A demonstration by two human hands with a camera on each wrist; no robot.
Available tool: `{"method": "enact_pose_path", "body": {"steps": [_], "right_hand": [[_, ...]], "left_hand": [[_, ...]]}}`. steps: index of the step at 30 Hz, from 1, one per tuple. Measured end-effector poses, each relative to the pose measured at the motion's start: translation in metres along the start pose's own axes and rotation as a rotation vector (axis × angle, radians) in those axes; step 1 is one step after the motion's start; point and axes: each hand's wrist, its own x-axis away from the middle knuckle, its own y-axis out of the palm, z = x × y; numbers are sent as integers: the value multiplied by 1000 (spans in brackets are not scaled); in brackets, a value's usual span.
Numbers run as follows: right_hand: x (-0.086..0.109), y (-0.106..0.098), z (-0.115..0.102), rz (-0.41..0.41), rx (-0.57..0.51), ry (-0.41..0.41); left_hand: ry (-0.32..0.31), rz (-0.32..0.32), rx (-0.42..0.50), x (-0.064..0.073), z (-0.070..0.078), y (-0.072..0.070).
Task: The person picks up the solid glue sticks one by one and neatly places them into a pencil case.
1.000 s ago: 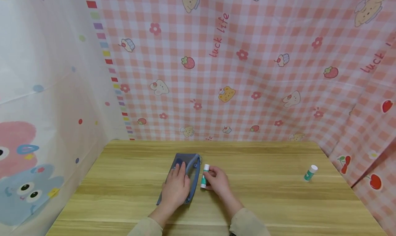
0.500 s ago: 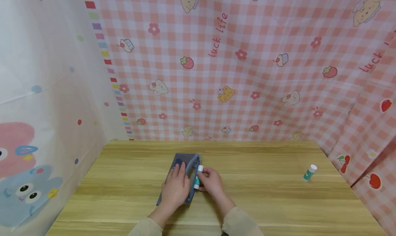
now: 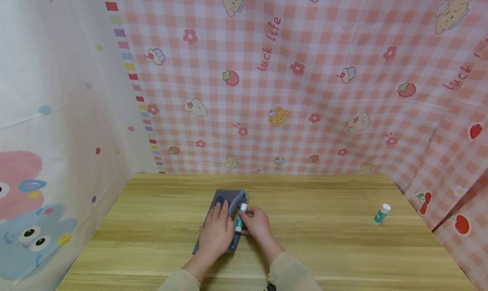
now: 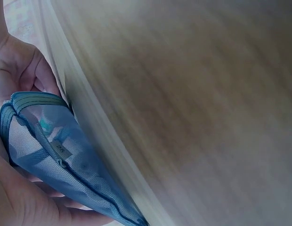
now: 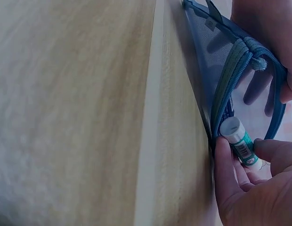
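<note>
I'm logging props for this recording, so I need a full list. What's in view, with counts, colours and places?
mesh pouch: 1, blue, on the table
held glue stick: 1, white and green, at the pouch's opening
second glue stick: 1, white and green, on the table's right side
table: 1, wood-toned, below everything
checked cloth: pink and white, behind and right; number of pieces unclear
white cloth: 1, cartoon-printed, at left
left hand: 1, bare, resting on the pouch
right hand: 1, bare, pinching the held glue stick
sleeves: 2, beige, at the bottom edge

pouch (image 3: 227,195): partly hidden by left hand (image 3: 217,234) | far glue stick (image 3: 382,214): label (image 3: 379,217) too small to read
</note>
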Motion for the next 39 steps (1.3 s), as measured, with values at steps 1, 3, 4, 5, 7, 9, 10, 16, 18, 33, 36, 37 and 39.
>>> {"method": "enact_pose_path", "body": {"steps": [1,3,4,5,7,9,10,16,18,33,36,37,39], "right_hand": [[0,0,0,-3,-7,-2],[0,0,0,-11,-26,-12],[1,0,0,-15,-33,-19],[1,0,0,-19,-42,-24],[2,-1,0,-23,-50,-34],[3,-3,0,-24,-54,-38],[3,-4,1,-26,-58,-40],[7,-13,3,-25,-96,-43],[8,-16,4,-20,-109,-48],[15,-43,10,-5,-161,-66],[16,-52,10,9,-162,-62],[16,-54,11,15,-163,-58],[16,-60,12,33,-167,-50]], "left_hand": [[4,4,2,0,0,0],[13,13,5,1,1,-1],[14,15,6,1,1,-1],[15,16,8,1,1,-1],[18,21,10,2,1,-1],[14,19,8,2,0,0],[11,18,7,2,0,0],[14,19,6,1,0,0],[15,19,7,2,0,-1],[12,16,4,1,0,0],[16,22,6,1,-1,1],[17,24,7,1,-1,1],[18,25,10,1,-1,1]]}}
